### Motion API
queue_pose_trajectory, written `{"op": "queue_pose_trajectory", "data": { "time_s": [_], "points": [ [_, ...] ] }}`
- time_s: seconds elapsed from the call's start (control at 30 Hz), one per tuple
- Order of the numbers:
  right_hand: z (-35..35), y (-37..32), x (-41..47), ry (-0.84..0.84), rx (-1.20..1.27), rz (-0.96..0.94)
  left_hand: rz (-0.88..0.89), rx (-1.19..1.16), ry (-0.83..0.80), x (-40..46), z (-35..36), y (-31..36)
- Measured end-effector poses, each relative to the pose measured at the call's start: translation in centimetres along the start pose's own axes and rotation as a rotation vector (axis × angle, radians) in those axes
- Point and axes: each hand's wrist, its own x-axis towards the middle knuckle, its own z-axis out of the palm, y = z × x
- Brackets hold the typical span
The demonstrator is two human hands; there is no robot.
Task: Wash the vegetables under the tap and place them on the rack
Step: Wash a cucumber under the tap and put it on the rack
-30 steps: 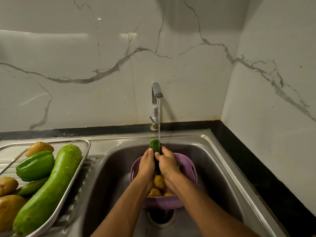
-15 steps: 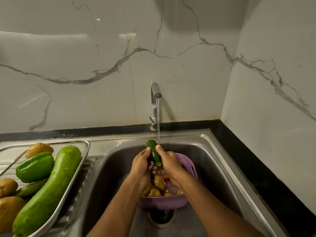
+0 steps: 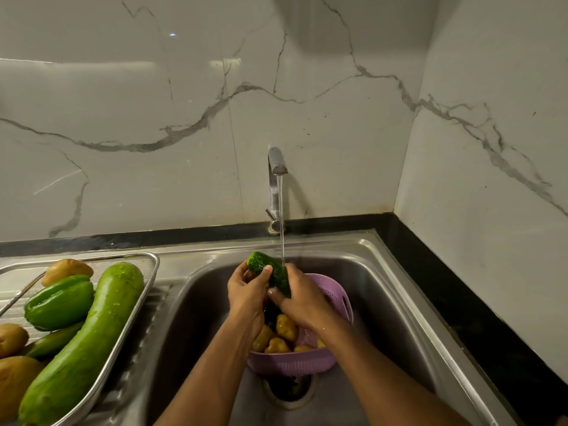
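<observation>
A dark green cucumber (image 3: 267, 270) is held tilted over the sink, its upper end pointing up-left, beside the water stream from the tap (image 3: 275, 167). My left hand (image 3: 247, 292) grips its upper part, thumb across it. My right hand (image 3: 299, 298) wraps its lower part. Below them a purple colander (image 3: 335, 305) in the sink holds several small potatoes (image 3: 284, 329). On the left, the steel rack tray (image 3: 150, 272) carries a long pale green gourd (image 3: 89, 339), a green capsicum (image 3: 60, 302) and potatoes (image 3: 66, 270).
The steel sink basin (image 3: 196, 318) has its drain (image 3: 290, 392) right under the colander. A black counter strip (image 3: 445, 302) runs along the back and right, under marble walls. A ridged drainboard (image 3: 147, 333) lies between tray and basin.
The cucumber has tipped from nearly upright to leaning up-left, and both hands have shifted along it; its tip has moved left, out of the stream.
</observation>
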Motion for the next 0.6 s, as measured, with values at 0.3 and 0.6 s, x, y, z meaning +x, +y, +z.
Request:
{"op": "queue_pose_trajectory", "data": {
  "time_s": [0.3,0.6],
  "points": [
    [0.3,-0.1,0.7,0.076,0.222,0.076,0.14,0.154,-0.167,-0.9,0.5,0.7],
    [-0.3,-1.0,0.1,0.067,0.269,0.242,0.013,-0.008,-0.112,-1.0,0.8,0.8]
  ]
}}
